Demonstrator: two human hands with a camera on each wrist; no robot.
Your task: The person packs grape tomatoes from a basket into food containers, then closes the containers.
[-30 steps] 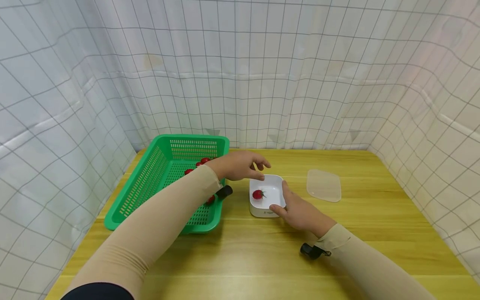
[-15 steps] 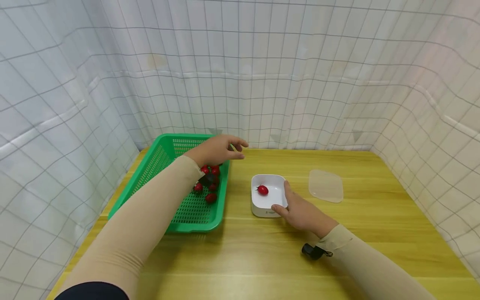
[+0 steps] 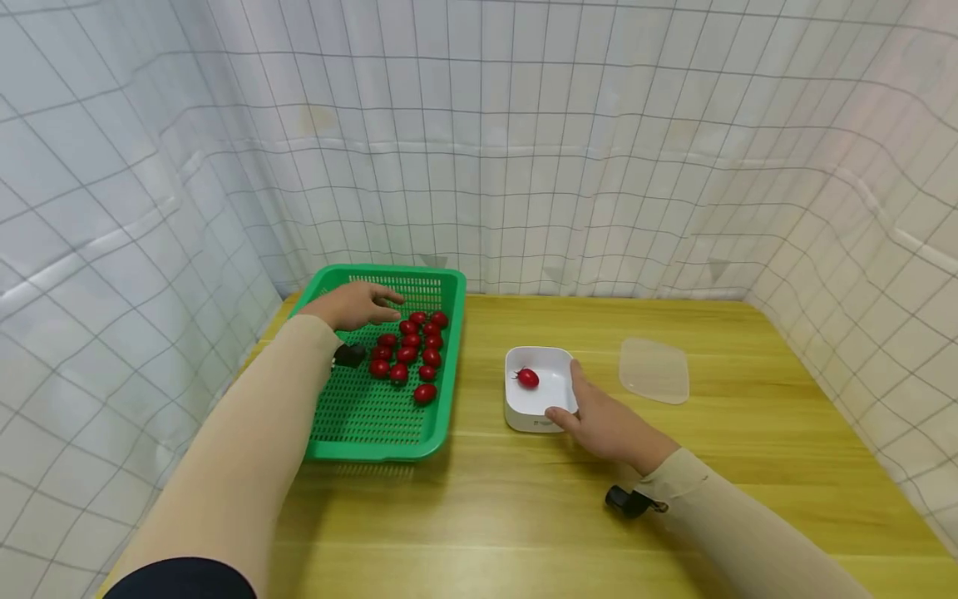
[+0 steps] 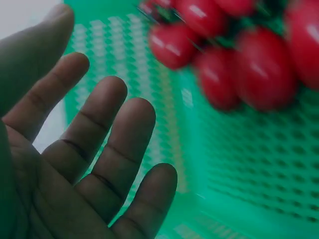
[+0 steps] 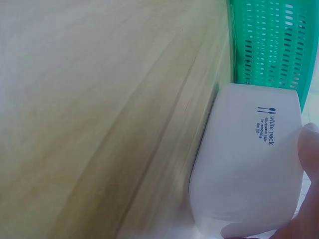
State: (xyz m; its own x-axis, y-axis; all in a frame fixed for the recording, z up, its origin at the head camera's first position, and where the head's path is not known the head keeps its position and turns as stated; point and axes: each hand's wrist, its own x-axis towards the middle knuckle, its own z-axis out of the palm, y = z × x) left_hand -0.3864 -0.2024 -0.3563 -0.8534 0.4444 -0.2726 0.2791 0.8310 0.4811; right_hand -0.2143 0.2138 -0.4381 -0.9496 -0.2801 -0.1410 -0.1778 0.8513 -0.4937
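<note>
My left hand [image 3: 352, 305] hovers over the green basket [image 3: 455, 358], fingers spread and apart from the cherry tomatoes [image 3: 407, 355]. In the left wrist view its palm and fingers [image 4: 132, 134] hold nothing, and several tomatoes [image 4: 264, 69] lie beyond them. My right hand [image 3: 609, 424] holds the right side of a white plastic container [image 3: 524, 422], thumb at the front corner and fingers along the side. One cherry tomato [image 3: 528, 378] with a green stem lies inside that container. Printed lettering shows on the container's wall [image 5: 244, 164] in the right wrist view, with part of my thumb [image 5: 310, 149] against it.
A translucent flat lid [image 3: 654, 371] lies on the wooden table [image 3: 479, 516], right of the container. White gridded curtains [image 3: 516, 166] hang behind the table and on both sides. The basket's raised rim stands left of the container.
My left hand has moved left from above the white container to above the basket, uncovering the tomatoes. The tomato in the container has rolled round. My right hand stays at the container.
</note>
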